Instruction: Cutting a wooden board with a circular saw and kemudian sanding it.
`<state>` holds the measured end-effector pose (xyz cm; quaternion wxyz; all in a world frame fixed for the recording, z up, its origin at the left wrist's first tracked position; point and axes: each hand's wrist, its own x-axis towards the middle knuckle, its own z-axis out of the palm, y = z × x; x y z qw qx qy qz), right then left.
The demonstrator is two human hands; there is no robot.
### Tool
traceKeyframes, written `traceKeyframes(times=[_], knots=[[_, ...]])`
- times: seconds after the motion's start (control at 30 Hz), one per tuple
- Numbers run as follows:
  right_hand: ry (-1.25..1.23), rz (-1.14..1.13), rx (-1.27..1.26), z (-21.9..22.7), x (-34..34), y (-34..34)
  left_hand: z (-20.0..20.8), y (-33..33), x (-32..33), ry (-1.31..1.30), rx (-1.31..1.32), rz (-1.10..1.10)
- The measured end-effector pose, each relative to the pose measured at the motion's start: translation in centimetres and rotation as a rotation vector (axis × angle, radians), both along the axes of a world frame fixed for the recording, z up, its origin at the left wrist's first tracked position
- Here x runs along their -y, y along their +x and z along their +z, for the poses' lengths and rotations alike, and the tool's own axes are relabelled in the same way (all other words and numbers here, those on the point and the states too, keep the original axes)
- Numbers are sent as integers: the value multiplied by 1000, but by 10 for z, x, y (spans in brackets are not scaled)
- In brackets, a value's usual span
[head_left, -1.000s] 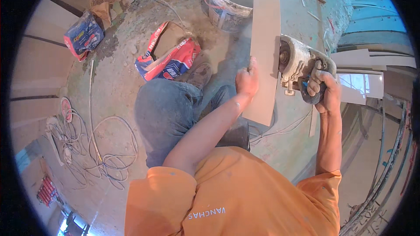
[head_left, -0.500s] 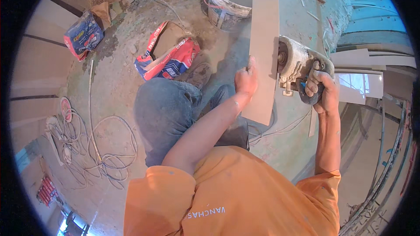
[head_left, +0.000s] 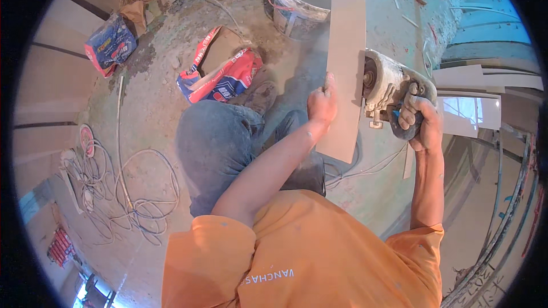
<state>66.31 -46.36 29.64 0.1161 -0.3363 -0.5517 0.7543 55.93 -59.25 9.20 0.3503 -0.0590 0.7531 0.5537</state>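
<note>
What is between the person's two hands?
In the head view, the long beige tile stands between the left hand, which steadies it, and the right hand, which grips the cutter.

Dusty concrete floor [head_left: 142, 97], blue wall [head_left: 485, 17]

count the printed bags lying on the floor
2: a blue bag at upper left by the broom, and an opened red and blue bag ahead of the person's knee. Others may be hidden.

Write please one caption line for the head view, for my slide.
Left hand steadies a long beige tile strip while right hand presses a dusty angle grinder to its edge.
</note>
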Motion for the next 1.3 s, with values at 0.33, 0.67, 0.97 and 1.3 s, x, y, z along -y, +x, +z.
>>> traceKeyframes(times=[0.33, 0.67, 0.97, 1.3], knots=[[-3, -18, 12, 2, 8, 2, -3, 2, -1, 56, 38, 32], [61, -67, 38, 9, 10, -2, -7, 2, -3, 2, -29, -6], [64, -48, 40, 10, 10, 0, -2, 2, -4, -30, -29, -5], [60, -74, 61, 14, 14, -2, 0, -1, -2, -72, -44, -50]])
